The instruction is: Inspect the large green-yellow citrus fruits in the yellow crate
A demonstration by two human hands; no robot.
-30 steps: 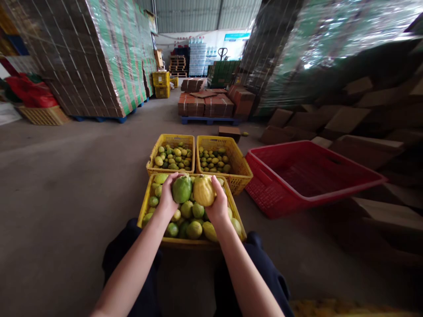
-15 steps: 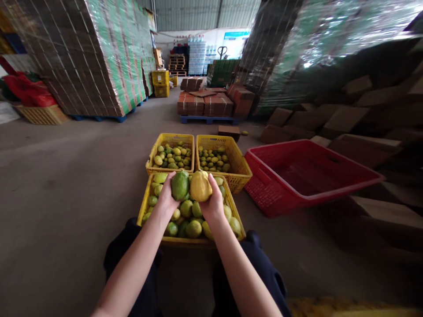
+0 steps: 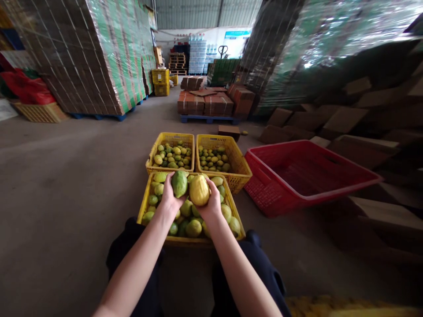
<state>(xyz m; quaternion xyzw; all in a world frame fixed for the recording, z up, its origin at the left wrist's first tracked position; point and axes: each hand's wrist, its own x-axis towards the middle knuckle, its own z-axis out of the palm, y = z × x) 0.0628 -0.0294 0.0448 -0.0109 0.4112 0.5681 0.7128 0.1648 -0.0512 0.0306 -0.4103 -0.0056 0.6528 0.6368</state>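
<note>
Fruit (image 3: 179, 184), green, sits tight in my left hand (image 3: 169, 197), just left of the yellow fruit (image 3: 199, 190) my right hand (image 3: 214, 205) hugs, over the near crate (image 3: 191, 241).

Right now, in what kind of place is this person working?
Probably a fruit packing warehouse: yellow crates of fruit near the hands, tall plastic-wrapped stacks on blue pallets, and bundled flat cardboard further back.

The floor (image 3: 82, 176) before me carries my near crate (image 3: 144, 200). Just beyond it sit the left crate (image 3: 176, 134) and right crate (image 3: 239, 162); the red crate (image 3: 280, 193) is to its right, the pallet (image 3: 208, 119) well beyond.
</note>
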